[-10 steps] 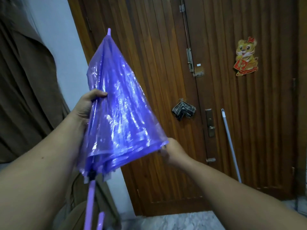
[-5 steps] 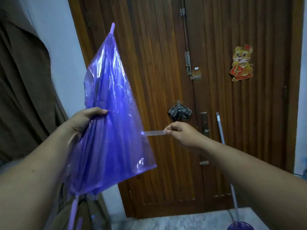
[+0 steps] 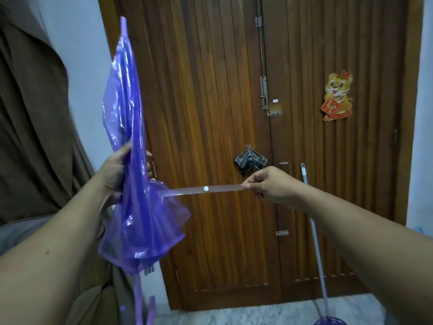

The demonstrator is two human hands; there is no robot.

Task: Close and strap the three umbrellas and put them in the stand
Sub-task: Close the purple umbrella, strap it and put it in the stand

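A translucent purple umbrella [image 3: 138, 207] is folded and stands nearly upright, tip up, in front of me at the left. My left hand [image 3: 114, 172] grips its gathered canopy around the middle. Its curved purple handle [image 3: 145, 308] hangs at the bottom edge. My right hand [image 3: 269, 184] pinches the end of the umbrella's clear strap [image 3: 203, 190], stretched out level to the right with a white snap button showing on it. No other umbrellas and no stand can be made out.
A brown wooden double door [image 3: 222, 113] fills the view ahead, with a checked cloth [image 3: 250, 161] on its handle and a tiger sticker [image 3: 337, 98]. A mop pole [image 3: 314, 231] leans against the door at right. Brown fabric [image 3: 35, 137] hangs at left.
The loose canopy has been gathered narrower around the shaft. My right hand left the canopy's lower edge, took the strap and pulled it out long to the right.
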